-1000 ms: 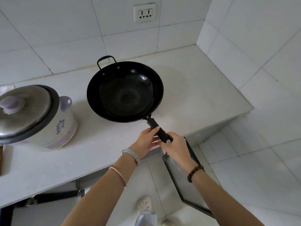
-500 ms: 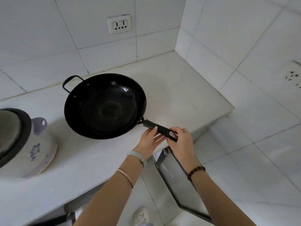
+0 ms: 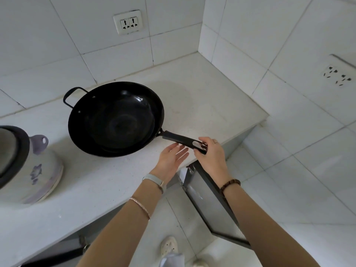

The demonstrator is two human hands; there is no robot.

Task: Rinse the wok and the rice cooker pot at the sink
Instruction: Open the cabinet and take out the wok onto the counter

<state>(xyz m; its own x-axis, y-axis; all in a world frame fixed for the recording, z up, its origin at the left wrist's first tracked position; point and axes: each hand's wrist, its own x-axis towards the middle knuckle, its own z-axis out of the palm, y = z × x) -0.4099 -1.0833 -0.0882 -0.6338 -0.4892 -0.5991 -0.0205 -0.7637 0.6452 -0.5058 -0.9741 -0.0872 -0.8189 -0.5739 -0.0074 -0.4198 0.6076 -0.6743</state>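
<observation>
Seemingly barely begun: round black metal wok (image 3: 115,120) near front right corner of white table (image 3: 202,97), handle gripped by right hand (image 3: 211,155), left hand (image 3: 170,158) open alongside; lidded floral rice cooker (image 3: 38,170) untouched, sink unseen.

Black wok (image 3: 115,118) upright, empty; lidded rice cooker (image 3: 38,170) at left.

I see a white double socket (image 3: 128,22) on the far wall above the pale worktop (image 3: 202,97), and a second socket (image 3: 338,76) on the right wall. Near me a grey cabinet door (image 3: 210,205) stands open below the worktop.
</observation>
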